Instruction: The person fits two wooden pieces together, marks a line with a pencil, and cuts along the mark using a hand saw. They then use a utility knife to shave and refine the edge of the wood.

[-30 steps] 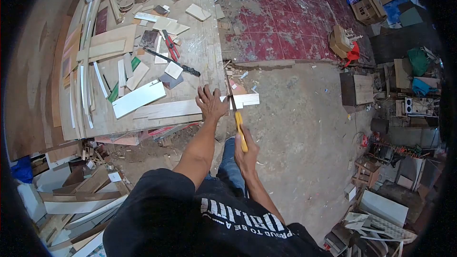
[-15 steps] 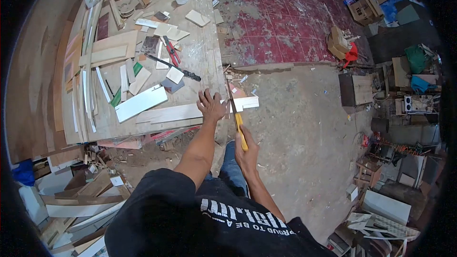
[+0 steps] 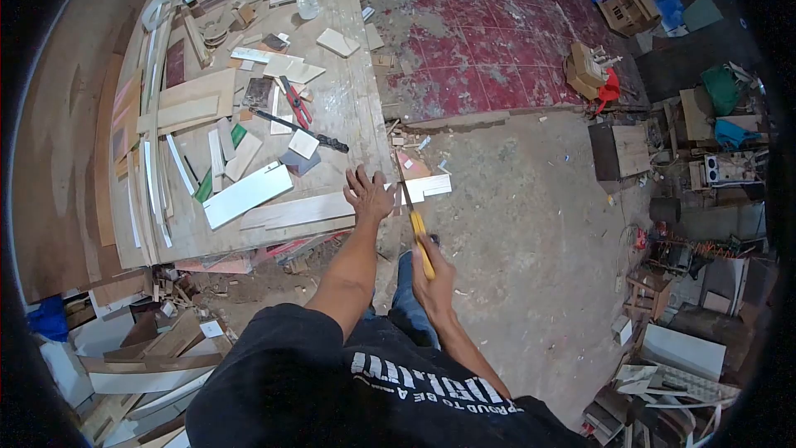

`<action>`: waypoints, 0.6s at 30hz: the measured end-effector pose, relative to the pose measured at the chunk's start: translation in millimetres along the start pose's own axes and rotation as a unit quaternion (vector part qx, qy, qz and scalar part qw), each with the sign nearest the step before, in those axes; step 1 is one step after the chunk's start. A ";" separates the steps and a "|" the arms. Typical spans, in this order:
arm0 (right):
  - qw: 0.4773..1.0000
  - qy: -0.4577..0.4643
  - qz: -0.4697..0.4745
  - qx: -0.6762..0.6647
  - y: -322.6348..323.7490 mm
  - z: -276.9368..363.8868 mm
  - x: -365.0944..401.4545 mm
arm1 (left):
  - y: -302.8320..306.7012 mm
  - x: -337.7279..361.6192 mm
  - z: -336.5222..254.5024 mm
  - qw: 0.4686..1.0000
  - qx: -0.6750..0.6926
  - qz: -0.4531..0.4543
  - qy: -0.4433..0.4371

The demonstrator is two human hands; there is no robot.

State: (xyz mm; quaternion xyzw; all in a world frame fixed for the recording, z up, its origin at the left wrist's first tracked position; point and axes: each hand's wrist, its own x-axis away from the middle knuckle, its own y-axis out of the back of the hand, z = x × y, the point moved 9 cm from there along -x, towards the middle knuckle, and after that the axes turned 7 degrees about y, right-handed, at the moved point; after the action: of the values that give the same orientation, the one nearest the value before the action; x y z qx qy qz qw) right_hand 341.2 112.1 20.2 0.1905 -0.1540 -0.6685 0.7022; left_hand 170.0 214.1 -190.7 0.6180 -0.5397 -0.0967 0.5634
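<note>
My left hand (image 3: 370, 197) lies with fingers spread on a long pale wooden board (image 3: 303, 210) along the table's near edge. The board's end sticks out past the table's right edge. Wrapped round the yellow handle of a handsaw (image 3: 422, 241) is my right hand (image 3: 435, 275). The saw's narrow dark blade crosses the overhanging part of the board, just right of my left hand. A white board (image 3: 247, 195) rests on the table left of that hand. Beyond my fingers are a long black drill bit (image 3: 298, 130) and red-handled pliers (image 3: 296, 103).
Wood strips and offcuts are spread over the worktable (image 3: 352, 75). A small clear jar (image 3: 308, 5) stands toward its far end. Scrap wood (image 3: 149, 357) is heaped at lower left. Cardboard boxes (image 3: 584, 70) and clutter line the right side of the concrete floor (image 3: 522, 232).
The handsaw and my right hand have come slightly toward my body. My left hand stays on the board. The whole view has shifted a little.
</note>
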 end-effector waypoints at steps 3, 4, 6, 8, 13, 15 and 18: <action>1.000 -0.009 0.006 0.027 -37.3 -30.9 -55.3 | -0.9 5.3 -1.2 1.000 0.010 0.004 0.001; 1.000 -0.010 0.005 0.024 -34.4 -29.3 -45.5 | 3.0 4.6 -1.8 1.000 0.010 0.002 -0.006; 0.998 0.050 -0.024 0.018 -13.0 -8.8 -18.3 | -1.6 3.3 2.0 1.000 0.008 -0.002 -0.008; 0.998 0.048 -0.029 0.016 5.0 -4.3 12.3 | -2.4 -0.9 0.2 1.000 0.004 -0.006 -0.003; 1.000 -0.007 -0.006 0.005 -38.0 -37.9 -50.5 | -2.6 8.1 -0.2 1.000 0.010 0.012 -0.004; 0.999 -0.030 -0.015 0.025 -36.2 -37.8 -51.4 | -1.6 0.0 -1.1 1.000 -0.006 -0.003 -0.008; 0.997 0.041 -0.061 -0.008 -15.8 -33.3 -19.7 | 5.8 1.2 -8.3 1.000 -0.008 -0.002 -0.013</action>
State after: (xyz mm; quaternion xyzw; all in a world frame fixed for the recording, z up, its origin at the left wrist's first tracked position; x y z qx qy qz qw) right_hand 341.9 133.3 -15.9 0.2212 -0.1082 -0.7027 0.6676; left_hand 173.3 219.4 -182.6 0.6138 -0.5445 -0.1099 0.5610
